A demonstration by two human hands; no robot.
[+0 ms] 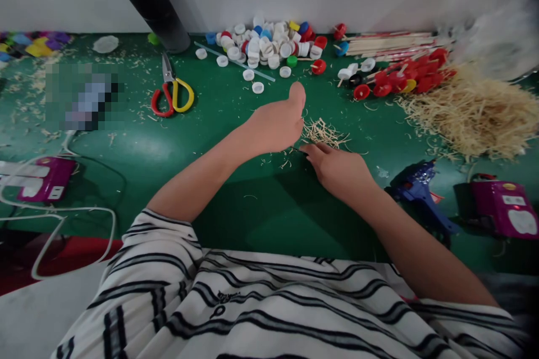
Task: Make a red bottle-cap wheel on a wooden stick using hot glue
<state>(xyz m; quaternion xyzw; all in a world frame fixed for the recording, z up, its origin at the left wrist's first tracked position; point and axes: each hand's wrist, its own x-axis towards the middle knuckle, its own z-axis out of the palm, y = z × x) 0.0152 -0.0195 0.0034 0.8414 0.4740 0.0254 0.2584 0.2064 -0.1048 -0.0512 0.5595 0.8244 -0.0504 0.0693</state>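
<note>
Seemingly part-done — red caps (415, 72) stick-mounted, white caps (253, 57) loose. Right hand (343, 173) pinches thin dark object (300, 150); left hand (278, 124) — grip hidden, cannot tell.

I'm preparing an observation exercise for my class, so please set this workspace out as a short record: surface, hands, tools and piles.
surface: green table
left hand: curled, thumb raised, beside pale shavings
right hand: fingertips at a small dark item; its grip is too unclear to judge
scissors: red and yellow handles, left of both hands
glue gun: blue, right of the right hand
bottle caps: mostly white, heaped at the back
pale fibre heap: far right
</note>
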